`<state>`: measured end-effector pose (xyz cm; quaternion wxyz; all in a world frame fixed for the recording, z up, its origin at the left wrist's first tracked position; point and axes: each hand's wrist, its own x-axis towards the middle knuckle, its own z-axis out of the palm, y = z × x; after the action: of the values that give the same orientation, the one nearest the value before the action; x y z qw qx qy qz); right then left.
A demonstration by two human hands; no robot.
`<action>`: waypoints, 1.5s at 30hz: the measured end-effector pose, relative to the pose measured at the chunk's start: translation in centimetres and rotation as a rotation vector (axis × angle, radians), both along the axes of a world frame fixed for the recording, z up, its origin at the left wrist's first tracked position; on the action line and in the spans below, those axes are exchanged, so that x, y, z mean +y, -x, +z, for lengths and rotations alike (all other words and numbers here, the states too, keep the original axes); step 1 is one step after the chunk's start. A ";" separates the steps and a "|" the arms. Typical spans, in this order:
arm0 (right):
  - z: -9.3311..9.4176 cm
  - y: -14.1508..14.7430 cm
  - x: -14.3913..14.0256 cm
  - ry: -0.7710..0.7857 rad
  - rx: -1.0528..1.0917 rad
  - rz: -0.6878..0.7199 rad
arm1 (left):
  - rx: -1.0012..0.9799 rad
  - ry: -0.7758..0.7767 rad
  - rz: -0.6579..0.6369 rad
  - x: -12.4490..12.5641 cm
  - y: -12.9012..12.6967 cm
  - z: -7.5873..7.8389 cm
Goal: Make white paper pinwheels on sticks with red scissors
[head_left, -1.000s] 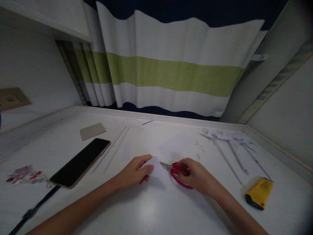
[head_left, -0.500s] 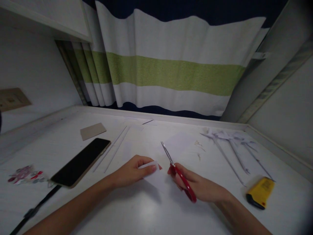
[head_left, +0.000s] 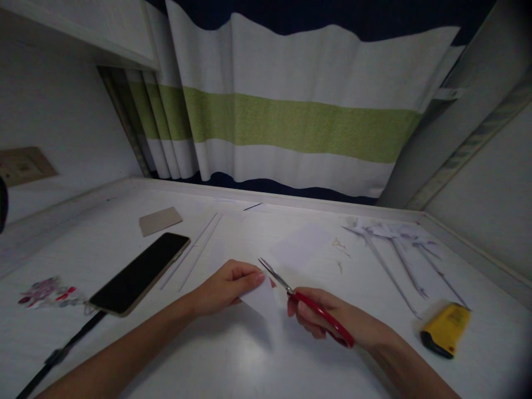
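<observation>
— So, is there any writing you can read on your things?

— None. Your phone (head_left: 140, 272) lies face up with a black screen, left of your arms, and shows no brand. The yellow tool (head_left: 445, 329) near the right edge carries a pale mark, too blurred to read. The packet (head_left: 49, 292) at far left has red and pale print, also too small to make out.

— How does your paper look?

— Your paper (head_left: 261, 292) is a small plain white piece, blank, held just above the desk (head_left: 233, 360) in the middle, near you. Its lower corner hangs down toward the desk.

— And your grip on it?

— Your left hand (head_left: 226, 287) is closed on its left edge, fingers curled over the top and pinching it.

— Your right hand?

— Your right hand (head_left: 332, 320) is wrapped around the red handles of your scissors (head_left: 305, 303). The blades are only slightly parted and point up and left, with the tips just beside your left fingertips, above the paper's top edge.

— What else lies around?

— A second white sheet (head_left: 300, 246) lies flat farther off, a tan card (head_left: 160, 220) lies far left, and thin paper stems (head_left: 390, 255) lie to the right. A striped curtain (head_left: 291, 122) hangs behind.
</observation>
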<state>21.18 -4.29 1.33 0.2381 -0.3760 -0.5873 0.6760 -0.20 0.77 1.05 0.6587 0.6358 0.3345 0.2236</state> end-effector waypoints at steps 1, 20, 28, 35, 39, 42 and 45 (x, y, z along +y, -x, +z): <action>0.1 0.0 0.0 0.007 0.004 -0.003 | 0.000 0.009 -0.001 0.0 0.0 0.0; -0.3 -0.2 -0.2 0.048 -0.025 -0.030 | -0.004 0.021 -0.043 0.0 0.0 0.1; -0.2 -0.2 -0.2 0.030 -0.061 -0.020 | 0.007 0.039 -0.025 0.0 0.0 0.1; -0.5 -0.1 -0.1 0.038 -0.086 -0.037 | 0.005 0.056 -0.015 0.0 -0.1 0.2; -1.0 -0.1 -0.1 0.027 -0.087 -0.043 | 0.013 0.065 -0.003 0.0 -0.1 0.0; -1.3 -0.1 -0.1 0.014 -0.087 -0.034 | 0.016 0.071 -0.001 0.1 -0.1 -0.2; -1.5 -0.1 0.0 0.002 -0.097 -0.030 | 0.014 0.073 -0.002 0.2 -0.1 -0.3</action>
<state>21.32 -4.30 -0.21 0.2190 -0.4172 -0.5918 0.6541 -0.12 0.98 0.73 0.6792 0.6131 0.3467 0.2063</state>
